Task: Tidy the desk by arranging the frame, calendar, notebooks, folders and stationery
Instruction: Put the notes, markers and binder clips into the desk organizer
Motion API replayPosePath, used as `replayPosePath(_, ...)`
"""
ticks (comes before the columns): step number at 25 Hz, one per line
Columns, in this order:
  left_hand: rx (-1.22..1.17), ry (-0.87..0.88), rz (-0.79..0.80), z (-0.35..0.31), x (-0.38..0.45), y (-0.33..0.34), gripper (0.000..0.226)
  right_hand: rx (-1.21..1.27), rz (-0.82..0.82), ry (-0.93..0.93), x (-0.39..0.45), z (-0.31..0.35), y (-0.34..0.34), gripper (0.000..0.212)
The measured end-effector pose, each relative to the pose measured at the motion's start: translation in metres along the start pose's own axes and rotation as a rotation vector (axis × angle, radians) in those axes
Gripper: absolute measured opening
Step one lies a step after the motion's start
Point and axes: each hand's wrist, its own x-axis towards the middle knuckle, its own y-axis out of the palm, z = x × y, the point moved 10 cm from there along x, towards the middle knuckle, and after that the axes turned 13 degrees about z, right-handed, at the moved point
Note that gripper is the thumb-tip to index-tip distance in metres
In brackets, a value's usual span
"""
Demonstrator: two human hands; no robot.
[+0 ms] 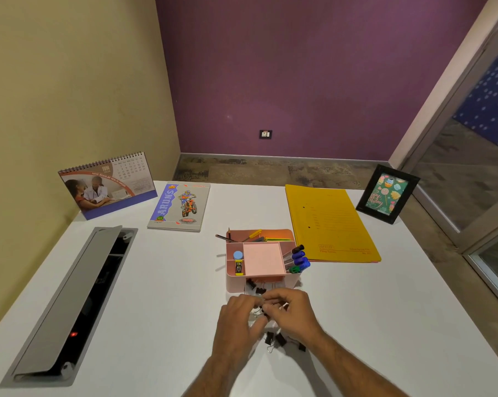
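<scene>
- While both hands meet low at the middle of the white tabletop (170,282), the left hand (236,319) and the right hand (288,310) have their fingers curled together over a small cluster of black binder clips (276,339); each grip looks closed on clips, though exactly which clip each one pinches is hidden by the fingers.
- Just below the two grips, toward the camera, several loose binder clips lie on the tabletop between the wrists.
- Just beyond the fingertips stands the pink organiser (259,262), with more clips in its open front slot, touching or nearly touching the hands.
- Inside the organiser, past the grips: a pink pad in the middle, a small blue round item and a yellow-and-black piece in the left compartments, marker pens (298,259) leaning out on the right side, and pencils (225,238) sticking out of the back.
- Beyond and to the right of the right grip lies the yellow folder (328,222), flat, its near corner just beside the markers.
- Farther right of that, the black photo frame (386,193) stands upright near the tabletop's far right edge.
- Beyond and left of the left grip lies the notebook (179,207) with a motorbike rider on its cover.
- Farther left, the desk calendar (107,184) stands by the beige wall.
- Well to the left of the left grip, a grey cable hatch (70,305) is set into the tabletop, its lid raised.
</scene>
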Motion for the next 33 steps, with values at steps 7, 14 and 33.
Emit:
replayPosePath(7, -0.075, -0.005, -0.074, -0.003, -0.001, -0.005, 0.029, 0.181, 0.071, 0.070, -0.001, -0.022, -0.002, 0.023)
replayPosePath(14, -0.114, -0.074, -0.027, 0.006, 0.000, 0.001, 0.040, 0.152, -0.073, 0.056, 0.001, -0.013, -0.025, 0.027)
replayPosePath(33, 0.652, 0.017, 0.414, 0.016, -0.011, 0.063, 0.020, -0.719, -0.001, -0.001, 0.023, 0.027, -0.014, 0.032)
